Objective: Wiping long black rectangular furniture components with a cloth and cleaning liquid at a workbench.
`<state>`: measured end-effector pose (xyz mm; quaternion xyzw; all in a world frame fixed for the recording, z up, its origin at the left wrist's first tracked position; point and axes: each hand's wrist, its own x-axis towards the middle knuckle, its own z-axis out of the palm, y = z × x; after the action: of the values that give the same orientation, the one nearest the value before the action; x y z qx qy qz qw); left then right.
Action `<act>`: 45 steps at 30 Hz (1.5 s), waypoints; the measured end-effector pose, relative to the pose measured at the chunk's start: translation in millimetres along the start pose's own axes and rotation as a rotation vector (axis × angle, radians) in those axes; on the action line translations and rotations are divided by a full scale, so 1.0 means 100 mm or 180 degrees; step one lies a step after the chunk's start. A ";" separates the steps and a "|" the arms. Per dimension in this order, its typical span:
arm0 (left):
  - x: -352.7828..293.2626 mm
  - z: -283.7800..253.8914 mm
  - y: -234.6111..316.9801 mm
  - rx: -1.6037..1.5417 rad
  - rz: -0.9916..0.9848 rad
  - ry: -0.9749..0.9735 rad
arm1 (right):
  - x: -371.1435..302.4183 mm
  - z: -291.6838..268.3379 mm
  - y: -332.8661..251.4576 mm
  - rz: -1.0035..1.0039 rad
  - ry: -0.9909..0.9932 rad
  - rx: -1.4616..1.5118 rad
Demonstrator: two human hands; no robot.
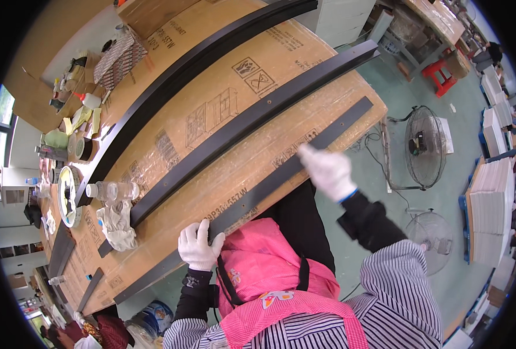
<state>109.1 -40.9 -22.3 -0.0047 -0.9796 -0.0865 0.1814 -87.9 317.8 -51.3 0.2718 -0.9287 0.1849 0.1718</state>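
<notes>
At the far left of the counter (pixel 170 116), which is covered in brown printed cardboard, lie tape rolls (pixel 83 148), a round plate (pixel 67 195), a clear plastic bottle (pixel 113 190) on its side and a crumpled white cloth (pixel 117 225). Just right of these, the left hand (pixel 199 244) in a white glove comes up from the near edge, its forearm in a black sleeve, fingers curled over the long flat black strip (pixel 258 189) so that its grip is clamped on the strip. This strip runs along the counter's near edge, slanting from near left to far right. Farther right, the right hand (pixel 327 170), also gloved in white, reaches forward with the elbow bent and rests on the same strip; whether its grip is closed round it I cannot tell. Two longer black rails (pixel 252 119) lie beyond the strip, roughly parallel to it. To the right, on the green floor (pixel 357 232), stand two fans (pixel 425 145), a red stool (pixel 439 75) and stacks of white sheets (pixel 490 209).
</notes>
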 end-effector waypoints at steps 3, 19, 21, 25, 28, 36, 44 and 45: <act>-0.03 -0.02 0.00 -0.0002 -0.0037 0.0007 | -0.06 -0.17 -0.54 -0.0282 -0.0720 0.0581; -0.03 -0.01 -0.04 -0.0056 -0.0006 -0.0010 | -0.10 -0.14 -1.39 -0.1302 -0.1262 0.1224; -0.04 -0.02 -0.06 -0.0058 0.0004 -0.0031 | 0.10 -0.17 -1.06 -0.1039 -0.0803 0.1125; -0.03 -0.06 -0.05 -0.0128 0.0041 -0.0074 | 0.41 -0.22 0.63 0.1435 0.0529 0.0285; 0.00 -0.05 -0.06 -0.0200 0.0061 -0.0127 | 0.41 -0.40 1.18 0.1959 0.0216 -0.0222; -0.11 0.07 -0.17 -0.0340 0.0070 0.0139 | -0.12 0.14 -1.87 -0.0209 -0.0576 0.0818; -0.15 0.03 -0.19 -0.0343 0.0039 -0.0023 | 0.41 -0.18 0.39 0.1620 -0.0090 -0.1105; -0.12 0.05 -0.16 -0.0380 0.0083 0.0012 | 0.43 -0.38 0.80 0.1761 0.0001 -0.1355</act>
<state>118.0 -55.3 -34.0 -0.0282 -0.9722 -0.1424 0.1838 -159.6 377.8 -20.4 -0.0322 -0.9849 0.0267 0.1681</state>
